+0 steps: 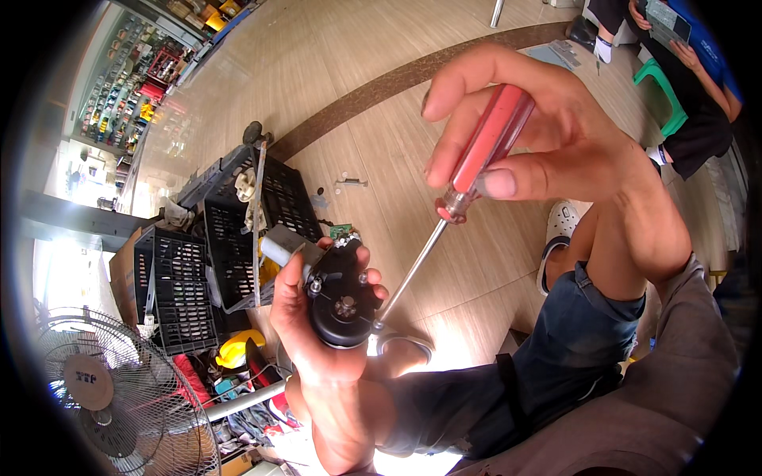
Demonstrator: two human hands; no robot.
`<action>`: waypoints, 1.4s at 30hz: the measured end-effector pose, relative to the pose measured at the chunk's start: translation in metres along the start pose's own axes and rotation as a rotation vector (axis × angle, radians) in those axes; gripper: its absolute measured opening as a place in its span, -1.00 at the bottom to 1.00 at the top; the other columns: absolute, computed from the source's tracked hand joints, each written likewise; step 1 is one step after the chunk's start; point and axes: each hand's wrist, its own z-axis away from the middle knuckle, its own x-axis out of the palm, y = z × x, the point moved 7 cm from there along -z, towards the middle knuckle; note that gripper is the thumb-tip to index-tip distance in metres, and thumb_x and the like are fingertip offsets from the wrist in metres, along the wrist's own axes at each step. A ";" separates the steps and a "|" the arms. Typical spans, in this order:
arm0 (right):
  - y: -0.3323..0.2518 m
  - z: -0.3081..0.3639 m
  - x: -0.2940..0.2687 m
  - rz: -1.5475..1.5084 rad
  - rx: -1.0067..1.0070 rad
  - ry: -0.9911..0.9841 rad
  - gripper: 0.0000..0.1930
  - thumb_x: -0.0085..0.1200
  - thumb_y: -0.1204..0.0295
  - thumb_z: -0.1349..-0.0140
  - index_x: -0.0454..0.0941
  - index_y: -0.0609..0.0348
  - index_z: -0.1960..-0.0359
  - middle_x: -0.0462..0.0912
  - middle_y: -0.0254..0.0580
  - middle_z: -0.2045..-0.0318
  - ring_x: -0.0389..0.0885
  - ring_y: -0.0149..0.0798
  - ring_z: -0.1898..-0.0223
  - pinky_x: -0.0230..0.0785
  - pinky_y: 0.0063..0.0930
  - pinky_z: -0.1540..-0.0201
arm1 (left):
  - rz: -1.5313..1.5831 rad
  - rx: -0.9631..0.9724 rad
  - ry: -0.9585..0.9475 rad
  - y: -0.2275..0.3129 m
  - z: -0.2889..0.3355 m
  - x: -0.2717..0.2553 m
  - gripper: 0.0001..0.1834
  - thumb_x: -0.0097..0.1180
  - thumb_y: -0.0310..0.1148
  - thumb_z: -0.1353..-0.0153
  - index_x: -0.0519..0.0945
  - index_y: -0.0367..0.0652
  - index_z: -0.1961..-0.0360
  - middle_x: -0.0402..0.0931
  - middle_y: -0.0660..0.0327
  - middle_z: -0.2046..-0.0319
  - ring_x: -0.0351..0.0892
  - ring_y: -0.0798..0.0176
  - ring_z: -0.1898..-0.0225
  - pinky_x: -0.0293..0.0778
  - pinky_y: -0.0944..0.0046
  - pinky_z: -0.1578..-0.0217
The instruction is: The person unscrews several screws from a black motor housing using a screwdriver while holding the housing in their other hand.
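Left hand gripped a black motor — right hand held a red-handled screwdriver, tip at the motor's edge.

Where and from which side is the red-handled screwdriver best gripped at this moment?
By its red handle, from above and the right, as the right hand does. The handle is the thick upper end. The thin shaft slants down-left, its tip at the black motor housing that the left hand holds.

Sunlit wooden floor (dark curved band), black crates, fan.
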 end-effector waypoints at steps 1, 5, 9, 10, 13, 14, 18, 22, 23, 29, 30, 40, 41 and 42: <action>0.000 -0.001 -0.002 0.138 0.065 -0.004 -0.43 0.30 0.38 -0.24 0.34 0.34 -0.20 0.72 0.02 0.21 0.74 -0.20 0.18 0.57 -0.28 0.02 | -0.003 0.002 -0.001 0.001 0.000 0.000 -0.55 0.03 -0.03 -0.35 0.59 -0.21 0.01 0.58 -0.23 0.09 0.68 -0.16 0.26 0.67 -0.07 0.23; 0.001 -0.002 -0.002 0.159 0.164 0.026 -0.43 0.30 0.42 -0.23 0.33 0.34 -0.22 0.72 0.02 0.20 0.74 -0.19 0.16 0.56 -0.27 -0.02 | 0.011 -0.004 -0.003 0.000 0.001 0.002 -0.55 0.03 -0.03 -0.35 0.59 -0.21 0.01 0.58 -0.23 0.09 0.68 -0.16 0.27 0.67 -0.05 0.23; -0.001 -0.001 0.001 0.040 -0.045 0.068 -0.41 0.32 0.39 -0.23 0.33 0.34 -0.22 0.73 0.02 0.21 0.74 -0.23 0.16 0.57 -0.33 0.01 | 0.008 0.005 0.018 0.000 0.001 0.002 -0.54 0.02 -0.04 -0.36 0.59 -0.23 0.01 0.59 -0.24 0.12 0.67 -0.16 0.28 0.66 -0.04 0.24; 0.001 -0.001 0.002 0.015 -0.016 0.030 -0.40 0.32 0.38 -0.23 0.33 0.34 -0.23 0.72 0.04 0.20 0.74 -0.23 0.15 0.56 -0.32 0.00 | -0.002 0.015 0.017 0.001 0.001 0.002 -0.54 0.01 -0.04 -0.37 0.59 -0.23 0.01 0.60 -0.23 0.13 0.67 -0.16 0.28 0.66 -0.03 0.26; 0.000 -0.003 -0.001 0.068 0.092 -0.014 -0.38 0.33 0.37 -0.23 0.32 0.33 -0.24 0.72 0.06 0.18 0.74 -0.22 0.13 0.56 -0.30 -0.01 | 0.011 0.016 0.031 0.002 0.001 0.001 -0.54 0.00 -0.03 -0.37 0.59 -0.24 0.02 0.61 -0.22 0.14 0.68 -0.15 0.29 0.65 -0.03 0.28; 0.004 -0.003 -0.002 0.148 0.172 -0.021 -0.38 0.33 0.37 -0.23 0.32 0.33 -0.24 0.72 0.08 0.18 0.73 -0.21 0.12 0.56 -0.29 -0.01 | 0.010 0.017 0.032 0.002 0.002 0.001 -0.54 0.00 -0.03 -0.37 0.59 -0.24 0.02 0.61 -0.22 0.14 0.68 -0.15 0.29 0.65 -0.03 0.28; 0.007 -0.003 0.001 0.111 0.092 0.014 -0.39 0.33 0.38 -0.22 0.32 0.33 -0.23 0.72 0.09 0.17 0.75 -0.20 0.14 0.58 -0.29 0.01 | -0.017 0.022 0.027 0.001 0.002 0.004 -0.53 -0.02 -0.02 -0.38 0.60 -0.24 0.03 0.61 -0.22 0.14 0.68 -0.14 0.31 0.65 -0.02 0.30; 0.001 -0.002 0.000 0.007 -0.027 0.005 -0.38 0.35 0.37 -0.21 0.32 0.34 -0.23 0.72 0.10 0.16 0.75 -0.19 0.14 0.60 -0.32 0.05 | -0.017 0.024 0.035 0.001 0.002 0.004 -0.54 -0.01 -0.03 -0.38 0.59 -0.24 0.03 0.61 -0.22 0.15 0.67 -0.13 0.31 0.64 -0.01 0.30; 0.002 -0.002 0.002 0.004 0.021 -0.069 -0.37 0.35 0.38 -0.21 0.32 0.34 -0.23 0.72 0.10 0.15 0.75 -0.18 0.12 0.60 -0.30 0.04 | -0.017 0.023 0.034 0.001 0.002 0.004 -0.54 -0.01 -0.03 -0.38 0.59 -0.24 0.03 0.61 -0.22 0.15 0.67 -0.13 0.31 0.64 -0.01 0.30; 0.004 -0.002 0.000 0.129 0.035 -0.001 -0.40 0.35 0.47 -0.19 0.33 0.34 -0.22 0.73 0.09 0.17 0.77 -0.17 0.18 0.62 -0.28 0.05 | 0.017 0.004 0.036 0.000 0.002 0.004 -0.55 0.01 -0.05 -0.37 0.59 -0.26 0.03 0.60 -0.24 0.15 0.64 -0.15 0.30 0.63 0.00 0.24; 0.004 -0.001 0.002 0.128 0.034 -0.002 -0.40 0.35 0.47 -0.19 0.33 0.34 -0.22 0.73 0.09 0.17 0.77 -0.17 0.18 0.62 -0.28 0.05 | 0.006 0.008 0.025 0.001 0.002 0.004 -0.55 0.02 -0.06 -0.37 0.59 -0.27 0.04 0.59 -0.25 0.15 0.64 -0.15 0.30 0.63 0.00 0.23; 0.004 -0.001 0.004 0.092 0.129 -0.012 -0.44 0.31 0.44 -0.21 0.35 0.31 -0.19 0.71 0.10 0.12 0.74 -0.18 0.15 0.61 -0.31 0.06 | -0.033 0.009 0.033 0.001 0.003 0.001 -0.61 0.04 -0.07 -0.36 0.57 -0.13 0.00 0.65 -0.11 0.16 0.67 -0.10 0.30 0.61 -0.01 0.26; 0.001 -0.001 0.005 -0.006 0.063 0.023 -0.46 0.30 0.44 -0.21 0.35 0.31 -0.17 0.72 0.09 0.15 0.75 -0.19 0.18 0.61 -0.34 0.08 | -0.032 0.017 0.035 0.001 0.004 0.001 -0.61 0.04 -0.07 -0.36 0.57 -0.13 0.00 0.65 -0.11 0.16 0.67 -0.10 0.30 0.61 -0.01 0.26; 0.000 0.001 0.006 -0.008 0.055 0.018 -0.46 0.30 0.44 -0.21 0.35 0.31 -0.17 0.72 0.09 0.15 0.75 -0.19 0.18 0.61 -0.34 0.08 | -0.035 0.010 0.040 0.000 0.003 0.002 -0.62 0.04 -0.07 -0.36 0.57 -0.12 0.00 0.65 -0.11 0.16 0.68 -0.10 0.30 0.61 -0.01 0.27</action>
